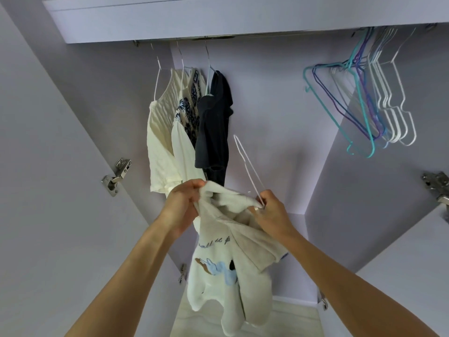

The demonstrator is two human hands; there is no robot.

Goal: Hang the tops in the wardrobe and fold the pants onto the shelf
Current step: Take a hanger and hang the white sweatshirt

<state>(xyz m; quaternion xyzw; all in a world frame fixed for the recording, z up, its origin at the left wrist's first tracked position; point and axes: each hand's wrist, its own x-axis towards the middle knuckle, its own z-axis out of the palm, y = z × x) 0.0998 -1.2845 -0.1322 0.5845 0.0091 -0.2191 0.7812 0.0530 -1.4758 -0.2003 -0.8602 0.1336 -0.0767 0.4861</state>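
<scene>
Gripping one cream printed top (228, 259) before the wardrobe (279, 98), left hand (184, 203) bunches its collar, right hand (272, 210) pinches one white hanger (247, 166); three tops (194, 125) hang behind.

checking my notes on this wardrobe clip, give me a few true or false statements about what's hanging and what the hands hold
1. Three tops hang on the rail: a cream pleated top, a blue-patterned top and a dark navy top. True.
2. The left hand grips the white printed t-shirt. True.
3. The right hand is empty. False: it holds a white wire hanger at the shirt's collar.
4. The white printed t-shirt already hangs on the rail. False: it is held below the rail.
5. The bunch of empty hangers is all white. False: some are teal and purple.
</scene>
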